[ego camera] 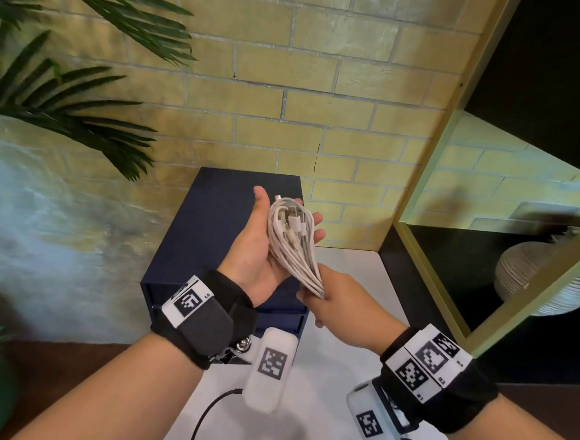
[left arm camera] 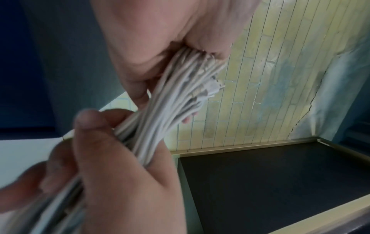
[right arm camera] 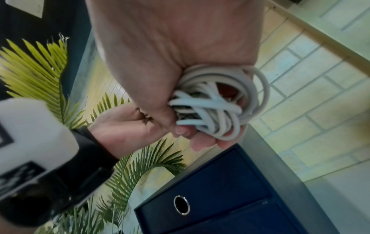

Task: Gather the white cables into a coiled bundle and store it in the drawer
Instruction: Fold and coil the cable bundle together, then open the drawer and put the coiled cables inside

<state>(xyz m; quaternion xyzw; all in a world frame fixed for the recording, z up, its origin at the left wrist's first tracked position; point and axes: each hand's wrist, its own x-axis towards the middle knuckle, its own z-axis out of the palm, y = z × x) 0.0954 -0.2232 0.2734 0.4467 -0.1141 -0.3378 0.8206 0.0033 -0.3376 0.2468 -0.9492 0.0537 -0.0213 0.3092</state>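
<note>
The white cable bundle [ego camera: 294, 240] is gathered into a long coil and held above the dark blue drawer unit [ego camera: 212, 231]. My left hand [ego camera: 259, 248] lies palm up under the bundle's far end, thumb out and fingers nearly straight. Several plugs show among the loops at that end. My right hand [ego camera: 337, 302] grips the near end in a fist. The right wrist view shows the looped cables [right arm camera: 216, 102] bunched inside that right hand [right arm camera: 170, 47]. In the left wrist view the strands [left arm camera: 166, 102] run from my left palm [left arm camera: 160, 31] into my right hand [left arm camera: 112, 158]. The drawer fronts [right arm camera: 230, 182] are shut.
The top drawer has a metal ring pull [right arm camera: 181, 205]. The drawer unit stands on a white table top [ego camera: 357, 269] against a yellow brick wall. Palm fronds [ego camera: 67, 101] hang at the left. A gold-framed shelf [ego camera: 457, 163] with a ribbed vase [ego camera: 535, 281] stands at the right.
</note>
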